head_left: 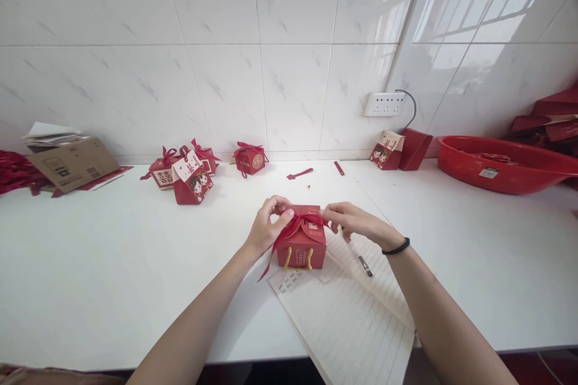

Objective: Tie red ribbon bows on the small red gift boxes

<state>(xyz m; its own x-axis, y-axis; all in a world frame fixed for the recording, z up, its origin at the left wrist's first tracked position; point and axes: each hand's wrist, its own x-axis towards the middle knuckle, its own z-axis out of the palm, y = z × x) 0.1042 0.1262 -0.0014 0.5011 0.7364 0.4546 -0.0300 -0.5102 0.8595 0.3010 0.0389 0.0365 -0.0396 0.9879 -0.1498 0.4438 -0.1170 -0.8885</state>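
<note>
A red gift box (295,239) with two gold cord handles on its front stands upright on the table, partly over an open lined notebook (361,319). A red ribbon (303,218) is tied in a bow across its lid, with one tail hanging down the left side. My left hand (268,225) is at the box's left top edge, thumb and fingers closed on the ribbon. On the other side my right hand (352,218) pinches the bow's right end. A pen (365,266) lies on the notebook, below my right hand.
At the back left several small red boxes (192,179) stand together, with another ribboned box (250,158) near the wall. A cardboard box (74,162) is far left. At the right are two boxes (409,149) and a red basin (506,177). Red strips (300,174) lie behind my hands.
</note>
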